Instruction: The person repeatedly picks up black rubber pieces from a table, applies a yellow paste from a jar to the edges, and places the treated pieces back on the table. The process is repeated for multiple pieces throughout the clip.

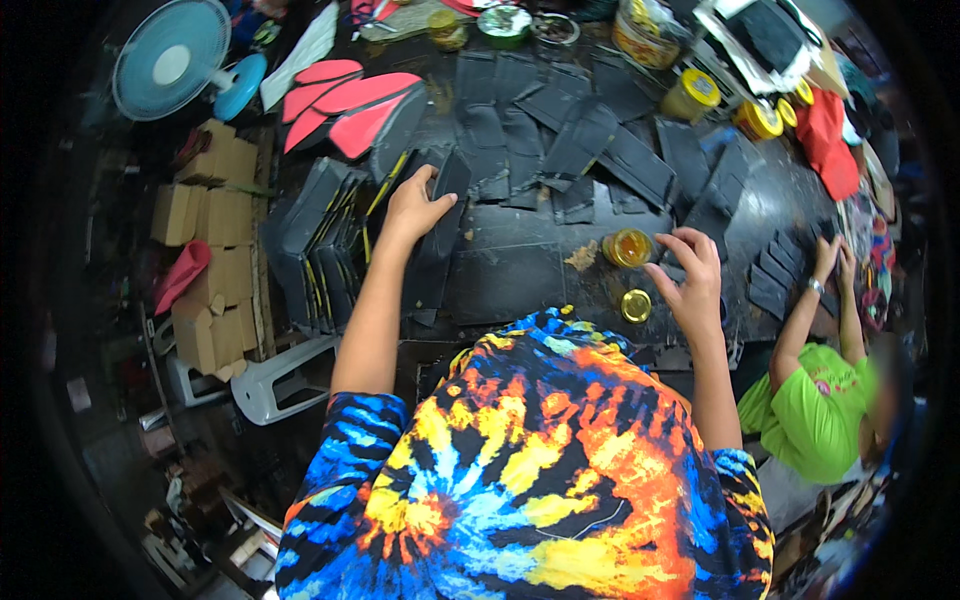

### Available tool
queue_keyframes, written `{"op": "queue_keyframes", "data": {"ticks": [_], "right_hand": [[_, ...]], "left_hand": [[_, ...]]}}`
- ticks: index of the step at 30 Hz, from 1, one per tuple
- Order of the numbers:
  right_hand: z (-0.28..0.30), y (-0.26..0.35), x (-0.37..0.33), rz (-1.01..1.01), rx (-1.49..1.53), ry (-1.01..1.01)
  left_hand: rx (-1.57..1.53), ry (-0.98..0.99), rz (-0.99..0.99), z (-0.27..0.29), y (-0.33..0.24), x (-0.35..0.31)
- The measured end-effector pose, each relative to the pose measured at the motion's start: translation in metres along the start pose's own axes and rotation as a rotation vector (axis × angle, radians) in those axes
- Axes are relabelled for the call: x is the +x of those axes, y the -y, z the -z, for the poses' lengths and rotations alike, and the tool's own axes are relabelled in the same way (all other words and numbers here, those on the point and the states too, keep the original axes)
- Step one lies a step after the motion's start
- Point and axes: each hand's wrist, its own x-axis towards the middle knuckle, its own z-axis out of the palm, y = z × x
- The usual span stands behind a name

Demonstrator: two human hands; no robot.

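Note:
My left hand (pixel 412 208) rests at the top of a black flat piece (pixel 434 245) beside a standing row of similar black pieces (pixel 322 235) with yellow edges. Its fingers curl over the upper edge and its thumb points right, gripping the piece. My right hand (pixel 692 272) hovers just right of a small glass jar (pixel 627 248) of amber stuff. The thumb and forefinger of that hand are curved and apart, with nothing visible between them. Close below the jar lies a round gold lid (pixel 635 306).
Many black strips (pixel 580 135) overlap across the table's far half. Pink-faced pieces (pixel 350 105) lie back left, near a blue fan (pixel 175 60). Yellow-lidded jars (pixel 692 95) stand back right. A co-worker in a green shirt (pixel 815 410) handles black pieces at the right. Cardboard boxes (pixel 215 250) stand left.

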Motion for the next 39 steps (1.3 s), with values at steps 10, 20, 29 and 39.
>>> {"op": "queue_keyframes", "data": {"ticks": [10, 20, 29, 39], "right_hand": [[0.003, 0.044, 0.033, 0.073, 0.392, -0.115], [0.013, 0.079, 0.070, 0.275, 0.343, 0.016], [0.020, 0.074, 0.071, 0.495, -0.046, -0.170], [0.040, 0.073, 0.050, 0.643, -0.107, -0.158]], "left_hand": [[-0.600, 0.481, -0.314, -0.008, -0.116, -0.054], [-0.786, 0.954, -0.375, 0.016, -0.156, -0.064], [-0.834, 0.959, -0.384, 0.017, -0.155, -0.061], [-0.911, 1.005, -0.259, 0.022, -0.152, -0.049]]}}
